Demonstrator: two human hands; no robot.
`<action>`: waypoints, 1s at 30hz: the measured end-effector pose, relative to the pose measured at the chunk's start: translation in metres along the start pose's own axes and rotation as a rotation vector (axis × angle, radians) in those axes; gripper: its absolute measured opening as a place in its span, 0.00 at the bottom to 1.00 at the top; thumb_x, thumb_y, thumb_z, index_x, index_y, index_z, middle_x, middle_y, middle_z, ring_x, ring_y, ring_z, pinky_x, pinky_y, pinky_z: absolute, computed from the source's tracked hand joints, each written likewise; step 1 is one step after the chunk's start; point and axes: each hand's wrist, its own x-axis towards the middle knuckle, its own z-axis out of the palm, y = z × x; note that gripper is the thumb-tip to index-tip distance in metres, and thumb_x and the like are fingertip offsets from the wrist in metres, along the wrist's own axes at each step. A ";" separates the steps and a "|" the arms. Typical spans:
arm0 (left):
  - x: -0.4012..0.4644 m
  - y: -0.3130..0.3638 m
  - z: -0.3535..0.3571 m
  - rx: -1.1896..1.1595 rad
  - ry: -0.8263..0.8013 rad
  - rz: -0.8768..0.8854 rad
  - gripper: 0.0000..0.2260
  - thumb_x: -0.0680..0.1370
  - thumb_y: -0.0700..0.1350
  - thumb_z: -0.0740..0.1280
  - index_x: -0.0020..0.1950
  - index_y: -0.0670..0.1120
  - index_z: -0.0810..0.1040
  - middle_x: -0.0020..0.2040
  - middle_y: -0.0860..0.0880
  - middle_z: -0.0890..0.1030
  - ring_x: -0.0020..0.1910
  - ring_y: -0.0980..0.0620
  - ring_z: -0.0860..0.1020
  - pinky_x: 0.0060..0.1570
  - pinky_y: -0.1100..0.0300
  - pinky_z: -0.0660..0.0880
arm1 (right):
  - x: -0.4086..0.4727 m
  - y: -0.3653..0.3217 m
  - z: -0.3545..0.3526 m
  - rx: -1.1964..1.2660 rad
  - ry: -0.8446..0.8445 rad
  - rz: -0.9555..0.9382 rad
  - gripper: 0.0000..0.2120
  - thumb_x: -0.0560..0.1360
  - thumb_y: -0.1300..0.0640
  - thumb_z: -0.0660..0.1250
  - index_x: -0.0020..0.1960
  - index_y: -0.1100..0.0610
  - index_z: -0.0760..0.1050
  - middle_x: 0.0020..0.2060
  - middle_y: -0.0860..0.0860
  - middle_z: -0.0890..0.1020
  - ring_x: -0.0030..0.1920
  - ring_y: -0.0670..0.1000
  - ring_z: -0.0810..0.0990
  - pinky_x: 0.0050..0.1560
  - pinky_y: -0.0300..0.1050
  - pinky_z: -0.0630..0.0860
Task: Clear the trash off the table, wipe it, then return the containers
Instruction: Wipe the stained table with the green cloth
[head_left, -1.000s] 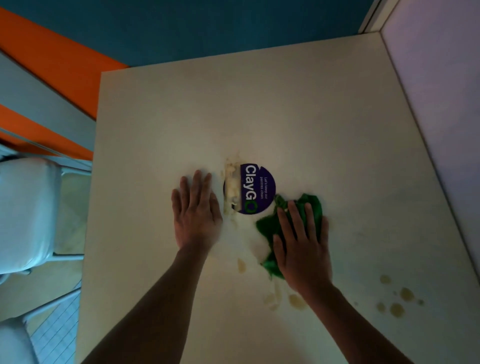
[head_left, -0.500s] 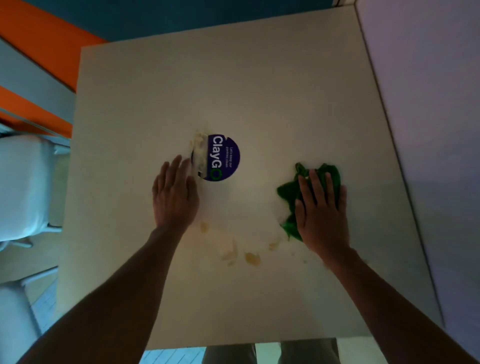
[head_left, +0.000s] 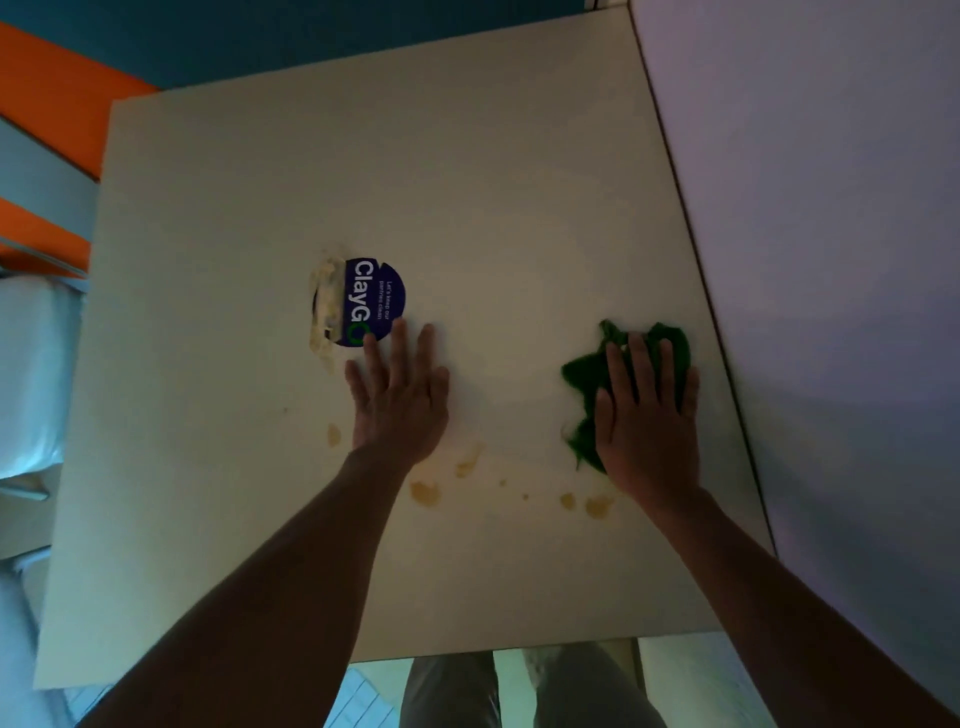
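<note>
A crumpled green cloth (head_left: 587, 376) lies on the pale table (head_left: 467, 182) near its right edge. My right hand (head_left: 644, 415) presses flat on top of the cloth, fingers spread. My left hand (head_left: 397, 389) rests flat and open on the tabletop, fingertips just below a round purple sticker (head_left: 371, 301) whose left side is torn. Yellowish stains (head_left: 426, 492) dot the table between and below my two hands. No containers or trash are in view.
A white wall (head_left: 831, 260) runs along the table's right edge. A white chair (head_left: 31, 374) stands to the left. An orange and teal wall is beyond the far edge. My legs show below the near edge.
My right hand has slid the cloth rightward from the sticker toward the wall. My left hand now sits below and right of the sticker instead of left of it.
</note>
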 end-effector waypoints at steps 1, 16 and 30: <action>-0.001 -0.001 0.002 -0.004 -0.008 -0.007 0.26 0.85 0.59 0.40 0.82 0.57 0.36 0.82 0.49 0.36 0.80 0.39 0.35 0.77 0.36 0.40 | 0.016 0.002 -0.001 0.002 0.002 0.011 0.27 0.84 0.47 0.45 0.80 0.55 0.54 0.80 0.56 0.56 0.80 0.61 0.50 0.76 0.66 0.49; 0.003 -0.002 0.003 -0.040 -0.023 0.007 0.26 0.84 0.61 0.38 0.79 0.60 0.31 0.81 0.51 0.32 0.79 0.41 0.30 0.76 0.35 0.36 | -0.005 -0.053 0.001 0.051 -0.051 -0.196 0.27 0.84 0.47 0.45 0.81 0.53 0.53 0.81 0.52 0.52 0.80 0.60 0.46 0.76 0.65 0.49; 0.003 -0.002 0.006 -0.039 0.005 0.002 0.26 0.85 0.60 0.40 0.80 0.59 0.33 0.82 0.52 0.34 0.79 0.41 0.32 0.76 0.35 0.36 | 0.020 -0.072 0.006 0.054 -0.005 -0.188 0.27 0.84 0.48 0.46 0.80 0.55 0.54 0.80 0.55 0.54 0.80 0.62 0.48 0.76 0.66 0.49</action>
